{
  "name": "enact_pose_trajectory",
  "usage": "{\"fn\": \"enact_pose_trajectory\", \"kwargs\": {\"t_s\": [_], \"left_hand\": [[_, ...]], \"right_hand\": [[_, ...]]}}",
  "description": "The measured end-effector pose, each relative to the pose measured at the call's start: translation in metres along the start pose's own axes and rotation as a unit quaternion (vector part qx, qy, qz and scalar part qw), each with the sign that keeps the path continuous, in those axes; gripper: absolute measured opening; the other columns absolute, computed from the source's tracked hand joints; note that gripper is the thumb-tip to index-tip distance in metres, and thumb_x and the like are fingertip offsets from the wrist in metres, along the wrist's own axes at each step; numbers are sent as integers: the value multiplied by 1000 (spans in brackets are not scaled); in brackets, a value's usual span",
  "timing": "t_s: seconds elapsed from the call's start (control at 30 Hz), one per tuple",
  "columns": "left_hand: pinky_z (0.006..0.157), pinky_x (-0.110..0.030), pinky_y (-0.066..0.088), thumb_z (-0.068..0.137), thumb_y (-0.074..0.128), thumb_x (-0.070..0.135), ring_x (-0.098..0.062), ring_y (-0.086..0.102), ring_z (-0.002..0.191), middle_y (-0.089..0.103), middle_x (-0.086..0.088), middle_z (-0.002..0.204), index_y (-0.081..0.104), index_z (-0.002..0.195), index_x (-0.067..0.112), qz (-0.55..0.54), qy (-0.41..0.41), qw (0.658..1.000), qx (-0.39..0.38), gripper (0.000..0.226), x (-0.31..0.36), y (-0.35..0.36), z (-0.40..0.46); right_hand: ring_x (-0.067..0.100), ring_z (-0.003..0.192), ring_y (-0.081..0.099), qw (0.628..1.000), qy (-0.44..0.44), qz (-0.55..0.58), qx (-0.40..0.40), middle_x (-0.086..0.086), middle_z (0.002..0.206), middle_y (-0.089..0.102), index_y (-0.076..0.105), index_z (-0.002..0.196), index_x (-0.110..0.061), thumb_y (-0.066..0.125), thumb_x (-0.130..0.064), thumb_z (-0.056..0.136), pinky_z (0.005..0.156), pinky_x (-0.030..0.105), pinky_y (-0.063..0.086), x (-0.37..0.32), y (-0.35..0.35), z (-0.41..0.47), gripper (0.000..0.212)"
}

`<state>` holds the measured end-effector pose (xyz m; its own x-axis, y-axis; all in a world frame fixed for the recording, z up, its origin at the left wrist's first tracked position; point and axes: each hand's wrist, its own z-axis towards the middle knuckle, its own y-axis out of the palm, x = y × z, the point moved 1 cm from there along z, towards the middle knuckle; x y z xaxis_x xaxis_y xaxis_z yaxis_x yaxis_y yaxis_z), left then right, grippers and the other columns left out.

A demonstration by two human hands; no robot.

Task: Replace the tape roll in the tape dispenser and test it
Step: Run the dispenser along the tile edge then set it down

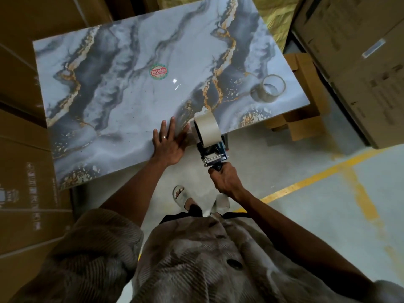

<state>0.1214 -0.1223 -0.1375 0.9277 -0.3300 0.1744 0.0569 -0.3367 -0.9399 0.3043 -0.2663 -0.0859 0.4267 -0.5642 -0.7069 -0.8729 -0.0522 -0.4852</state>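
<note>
A blue and metal tape dispenser [213, 154] carries a full beige tape roll [206, 129] and hangs at the near edge of the marble-patterned table [122, 101]. My right hand [225, 179] grips its handle from below the table edge. My left hand [169, 142] lies flat on the tabletop with straight fingers, just left of the roll. A nearly spent tape roll [268, 88], mostly bare core, stands on the table's far right corner.
A round red and green sticker [158, 71] sits mid-table. Stacked cardboard boxes [24, 162] stand on the left and more boxes [358, 68] on the right. A small open carton [303, 99] lies beside the table. The grey floor has a yellow line [317, 174].
</note>
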Motion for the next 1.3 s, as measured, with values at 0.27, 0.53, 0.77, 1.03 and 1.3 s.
{"fn": "enact_pose_trajectory", "kwargs": {"t_s": [0.27,0.53,0.77,1.03,1.3], "left_hand": [[120,-59,0,99,23,61,-36,-8,153,-12,-5,167,-18,148,54,14,2,999,39,65,-1,7,-1],[119,-61,-1,96,16,64,-37,-11,153,-15,-7,167,-5,152,53,18,7,999,29,61,-1,8,2],[119,-61,-1,93,15,65,-37,-13,152,-17,-6,166,-6,153,51,8,14,1000,20,64,-1,3,1],[119,-63,4,98,33,58,-39,-8,153,-12,-9,167,-14,152,48,30,10,999,40,72,0,9,1],[119,-63,1,99,25,58,-38,-14,152,-18,-8,166,-14,151,52,16,1,1000,16,65,2,4,2]], "right_hand": [[24,48,54,999,16,-29,-3,9,53,55,50,60,-10,55,-28,77,50,41,51,1,-2,-9,26],[36,63,68,998,44,-39,-22,14,67,67,59,75,-6,51,-32,73,58,47,61,-11,-4,-4,27],[34,62,64,998,28,-41,-42,11,66,61,55,72,-10,52,-31,77,58,45,57,-13,-10,-7,22],[37,56,61,998,52,-21,-38,13,60,57,50,64,-11,51,-35,73,51,43,50,3,-5,-8,25],[27,54,53,998,46,-33,-36,3,59,53,45,64,-18,49,-39,72,53,29,40,-1,4,4,23]]}}
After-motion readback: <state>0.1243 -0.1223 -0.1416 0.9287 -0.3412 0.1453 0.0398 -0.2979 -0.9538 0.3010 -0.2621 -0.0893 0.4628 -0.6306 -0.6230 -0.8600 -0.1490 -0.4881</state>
